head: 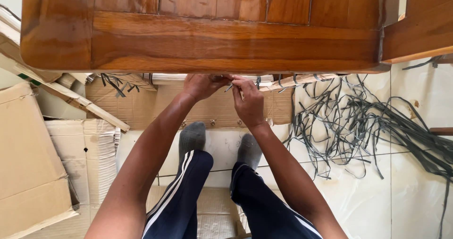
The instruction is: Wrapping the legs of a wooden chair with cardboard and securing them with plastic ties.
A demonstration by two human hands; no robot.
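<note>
- Both hands are working right under the near edge of a varnished wooden desk (pixel 203 41), at 12 o'clock from the person's feet.
- Left hand (pixel 202 85) is curling closed, fingers pinching at something small by the desk edge; cannot tell exactly what it is gripping.
- Right hand (pixel 248 102) is closing around a thin grey metal tool (pixel 229 87), tip pointing toward 10 o'clock and meeting the left hand's fingertips.
- The two hands are touching or nearly touching at the fingertips, just below the wood.
- The tool is sitting between both hands, tight against the underside line of the desk edge; most of it is hidden by the fingers.
- Person is wearing grey socks (pixel 192 136) and dark trousers with white side stripes (pixel 181 196), standing on a white tiled floor (pixel 368 196).
- Flat cardboard sheet with metal staples (pixel 212 111) is lying under the hands, at 12 o'clock from the feet.
- Cardboard boxes (pixel 28 159) are stacking up at 9 o'clock.
- Tangle of grey plastic strapping (pixel 358 121) is sprawling over the floor at 2 to 3 o'clock, well apart from the hands.
- A few strap pieces (pixel 113 82) are lying on the cardboard at 11 o'clock.
</note>
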